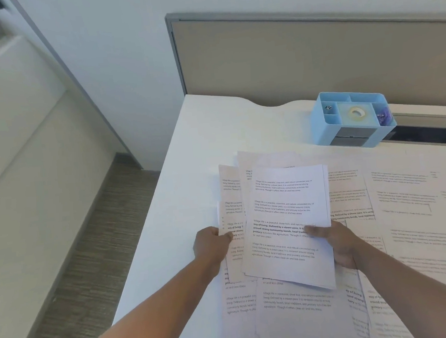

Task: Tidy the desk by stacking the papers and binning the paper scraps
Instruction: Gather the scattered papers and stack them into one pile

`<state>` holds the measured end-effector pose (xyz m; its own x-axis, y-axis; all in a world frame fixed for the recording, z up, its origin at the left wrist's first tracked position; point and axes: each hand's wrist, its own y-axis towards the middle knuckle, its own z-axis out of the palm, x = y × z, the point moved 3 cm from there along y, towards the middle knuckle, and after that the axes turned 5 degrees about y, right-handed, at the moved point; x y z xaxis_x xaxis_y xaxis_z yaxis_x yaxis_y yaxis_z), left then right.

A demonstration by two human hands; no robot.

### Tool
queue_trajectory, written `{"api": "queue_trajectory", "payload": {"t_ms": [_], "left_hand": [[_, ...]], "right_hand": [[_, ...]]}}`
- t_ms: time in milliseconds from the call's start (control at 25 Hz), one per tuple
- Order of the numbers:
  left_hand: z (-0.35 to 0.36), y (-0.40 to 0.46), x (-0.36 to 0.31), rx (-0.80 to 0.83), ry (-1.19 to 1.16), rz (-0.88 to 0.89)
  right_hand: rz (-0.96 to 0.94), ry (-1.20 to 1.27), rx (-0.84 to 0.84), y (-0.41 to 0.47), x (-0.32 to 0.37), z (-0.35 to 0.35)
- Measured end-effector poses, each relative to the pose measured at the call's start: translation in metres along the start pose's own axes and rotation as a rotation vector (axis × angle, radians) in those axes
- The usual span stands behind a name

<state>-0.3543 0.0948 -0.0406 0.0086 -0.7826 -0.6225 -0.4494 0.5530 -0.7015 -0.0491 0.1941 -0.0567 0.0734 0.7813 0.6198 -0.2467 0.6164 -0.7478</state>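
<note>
Many printed white sheets lie spread over the white desk [180, 188]. My right hand [340, 245] grips a small stack of papers [287, 225] by its right edge, thumb on top, lifted a little above the other sheets. My left hand [212, 245] pinches the left edge of a single sheet [231, 208] that sits partly under the stack. More loose sheets [411, 207] cover the desk to the right and near me [289, 313]. No paper scraps or bin show in the head view.
A light blue desk organiser [352, 118] with a tape roll and clips stands at the back of the desk. A grey partition panel [314, 60] runs behind it. The desk's left edge drops to a wood-look floor [89, 246].
</note>
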Motion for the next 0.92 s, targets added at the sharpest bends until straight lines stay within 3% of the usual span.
{"api": "queue_trajectory", "payload": {"t_ms": [400, 560, 760, 920], "left_hand": [[-0.048, -0.001, -0.017, -0.082, -0.079, 0.195], [-0.051, 0.004, -0.012, -0.018, -0.025, 0.169], [-0.053, 0.015, 0.007, -0.076, 0.014, 0.13], [-0.071, 0.021, 0.01, 0.042, -0.034, 0.088]], "right_hand": [[-0.036, -0.027, -0.028, 0.002, -0.003, -0.003], [-0.045, -0.043, -0.013, 0.002, -0.003, -0.002], [-0.05, -0.039, -0.034, 0.003, -0.005, -0.004], [-0.042, -0.045, -0.031, 0.003, -0.005, -0.003]]}}
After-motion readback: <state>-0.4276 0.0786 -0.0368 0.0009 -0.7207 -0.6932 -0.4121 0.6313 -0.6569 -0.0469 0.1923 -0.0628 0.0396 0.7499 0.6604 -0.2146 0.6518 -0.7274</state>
